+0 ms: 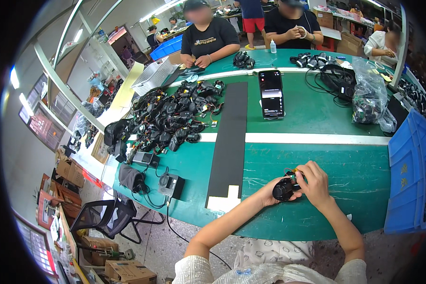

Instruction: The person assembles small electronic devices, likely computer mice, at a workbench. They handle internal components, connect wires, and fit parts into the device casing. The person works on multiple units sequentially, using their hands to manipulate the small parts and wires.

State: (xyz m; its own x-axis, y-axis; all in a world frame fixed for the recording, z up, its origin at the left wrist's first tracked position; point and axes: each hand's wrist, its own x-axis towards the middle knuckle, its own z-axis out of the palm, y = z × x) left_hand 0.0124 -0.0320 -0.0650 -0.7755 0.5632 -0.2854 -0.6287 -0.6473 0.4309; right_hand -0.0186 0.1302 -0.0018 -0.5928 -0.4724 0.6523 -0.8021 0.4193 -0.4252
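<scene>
A black rounded plastic housing, with thin coloured wires and a bit of green circuit board at its upper edge, is held above the green bench. My left hand is closed around it from the left and below. At the upper right side of the housing, the fingers of my right hand are pinched together by the wires and the green part. Whether they grip a wire or the board is hidden by the fingers. To the left of my hands runs a long dark grey strip with white patches at its near end.
A large heap of similar black housings covers the bench's left. A phone stands beyond my hands; a blue crate rises at right. A black power box with cables sits near the left edge. Several people work across the bench.
</scene>
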